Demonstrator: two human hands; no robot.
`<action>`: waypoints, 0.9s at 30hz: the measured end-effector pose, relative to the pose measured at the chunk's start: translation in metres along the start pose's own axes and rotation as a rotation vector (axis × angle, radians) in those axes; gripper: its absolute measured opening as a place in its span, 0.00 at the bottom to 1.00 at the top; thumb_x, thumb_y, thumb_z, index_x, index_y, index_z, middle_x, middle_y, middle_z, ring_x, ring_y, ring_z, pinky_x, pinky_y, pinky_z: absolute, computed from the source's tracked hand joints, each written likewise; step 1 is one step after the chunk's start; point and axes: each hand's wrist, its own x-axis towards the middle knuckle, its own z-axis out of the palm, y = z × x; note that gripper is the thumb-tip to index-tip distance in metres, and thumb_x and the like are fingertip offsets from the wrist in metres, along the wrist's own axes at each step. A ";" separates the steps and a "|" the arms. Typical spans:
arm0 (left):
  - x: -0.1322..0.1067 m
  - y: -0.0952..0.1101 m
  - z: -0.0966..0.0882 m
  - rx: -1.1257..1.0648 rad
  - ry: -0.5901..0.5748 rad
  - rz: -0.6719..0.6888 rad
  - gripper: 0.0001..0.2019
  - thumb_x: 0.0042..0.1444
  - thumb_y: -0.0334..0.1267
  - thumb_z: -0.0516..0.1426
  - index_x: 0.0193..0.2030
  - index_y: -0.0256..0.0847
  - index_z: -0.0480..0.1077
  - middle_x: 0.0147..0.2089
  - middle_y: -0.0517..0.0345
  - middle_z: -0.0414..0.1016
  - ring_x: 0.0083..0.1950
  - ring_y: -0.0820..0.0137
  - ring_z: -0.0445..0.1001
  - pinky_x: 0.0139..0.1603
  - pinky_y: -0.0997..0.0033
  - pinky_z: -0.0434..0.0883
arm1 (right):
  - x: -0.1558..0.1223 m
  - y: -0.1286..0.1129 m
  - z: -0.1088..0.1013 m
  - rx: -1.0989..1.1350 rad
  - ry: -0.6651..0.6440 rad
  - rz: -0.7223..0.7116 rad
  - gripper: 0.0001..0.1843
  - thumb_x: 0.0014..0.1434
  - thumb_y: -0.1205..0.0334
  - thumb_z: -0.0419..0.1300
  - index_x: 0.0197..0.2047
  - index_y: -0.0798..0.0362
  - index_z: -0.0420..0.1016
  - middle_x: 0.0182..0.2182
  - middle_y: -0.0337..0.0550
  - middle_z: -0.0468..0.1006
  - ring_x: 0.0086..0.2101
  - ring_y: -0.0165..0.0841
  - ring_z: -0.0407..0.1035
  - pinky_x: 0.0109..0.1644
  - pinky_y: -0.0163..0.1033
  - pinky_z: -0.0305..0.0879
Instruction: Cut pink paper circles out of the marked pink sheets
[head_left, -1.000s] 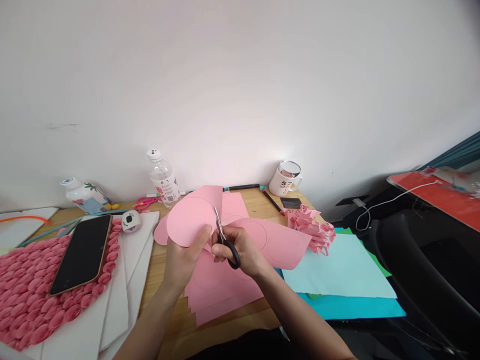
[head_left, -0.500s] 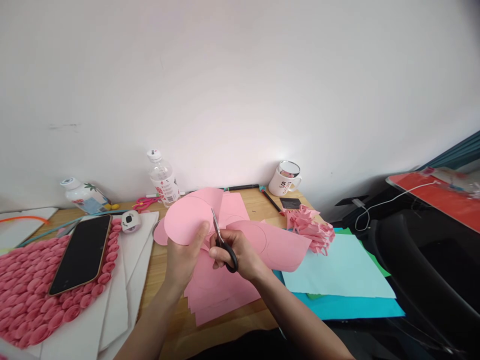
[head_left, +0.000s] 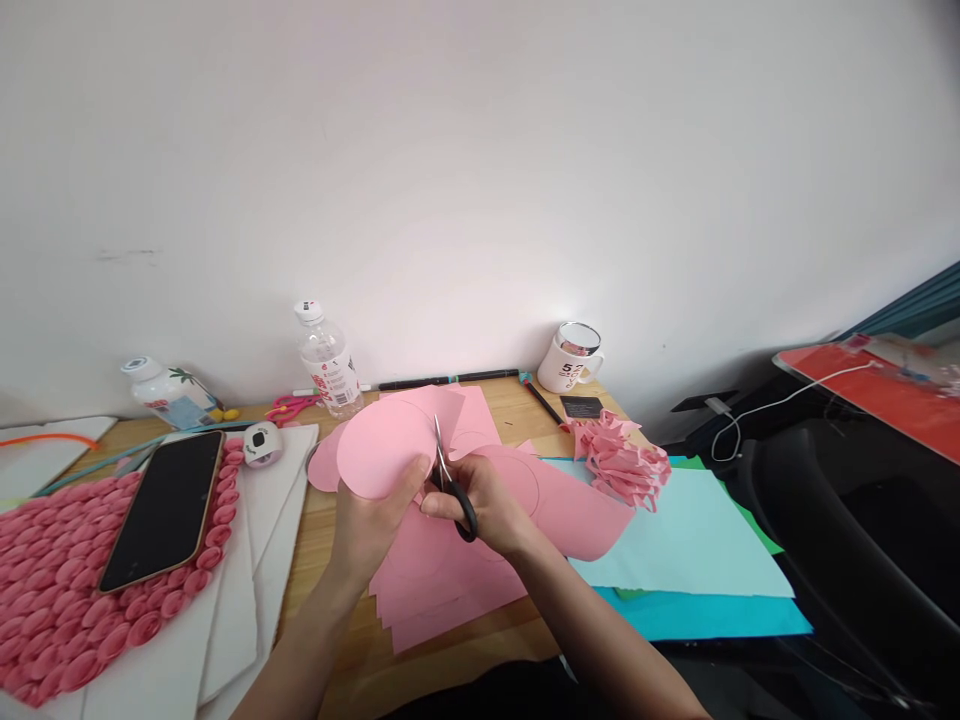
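Between the thumb and fingers of my left hand [head_left: 379, 515] is a sheet of pink paper [head_left: 384, 445], with a rounded, partly cut piece standing up from it. My right hand [head_left: 480, 495] grips black-handled scissors [head_left: 461, 505], their metal blades pointing up at the paper beside my left thumb. The rest of the sheet, marked with drawn circles, curls out to the right behind my right hand. Below both hands lies a stack of pink sheets [head_left: 442, 600] on the wooden table.
A phone [head_left: 161, 510] rests on pink rolled paper flowers [head_left: 60, 570] at left. Behind stand a plastic bottle [head_left: 330, 365] and a white mug [head_left: 568, 360]. Crumpled pink scraps [head_left: 622, 460] sit on light blue paper [head_left: 690, 540] at right, near a black chair [head_left: 817, 550].
The paper and both hands have shifted slightly to the right. The scissor blades have moved a little along the curved edge, and the loose part of the sheet reaches further right and lower.
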 end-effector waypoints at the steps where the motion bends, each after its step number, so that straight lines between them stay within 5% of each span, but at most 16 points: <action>1: 0.000 0.000 0.000 -0.001 -0.004 -0.003 0.14 0.47 0.45 0.62 0.35 0.36 0.75 0.36 0.51 0.80 0.42 0.60 0.77 0.42 0.64 0.75 | 0.000 0.001 0.000 0.001 0.001 0.007 0.20 0.43 0.52 0.70 0.24 0.55 0.65 0.19 0.32 0.60 0.20 0.23 0.52 0.23 0.32 0.48; 6: -0.001 0.003 0.000 -0.012 0.009 -0.005 0.15 0.46 0.45 0.62 0.38 0.36 0.75 0.38 0.50 0.80 0.42 0.60 0.77 0.43 0.63 0.74 | 0.000 0.001 0.001 0.009 0.009 0.007 0.19 0.42 0.52 0.70 0.24 0.55 0.66 0.20 0.33 0.62 0.21 0.24 0.53 0.24 0.32 0.49; 17: 0.000 0.005 -0.002 0.008 -0.050 -0.014 0.12 0.45 0.45 0.62 0.28 0.37 0.74 0.26 0.56 0.77 0.31 0.65 0.76 0.34 0.68 0.74 | -0.001 0.003 0.002 0.045 0.050 -0.011 0.16 0.44 0.54 0.69 0.26 0.55 0.69 0.19 0.36 0.69 0.22 0.27 0.60 0.25 0.33 0.56; 27: 0.003 -0.001 -0.003 0.015 0.036 -0.041 0.14 0.44 0.47 0.63 0.30 0.36 0.74 0.30 0.52 0.79 0.35 0.62 0.76 0.33 0.67 0.74 | -0.002 -0.001 0.001 0.021 0.054 0.009 0.16 0.44 0.53 0.69 0.26 0.55 0.69 0.18 0.34 0.68 0.21 0.27 0.63 0.25 0.33 0.59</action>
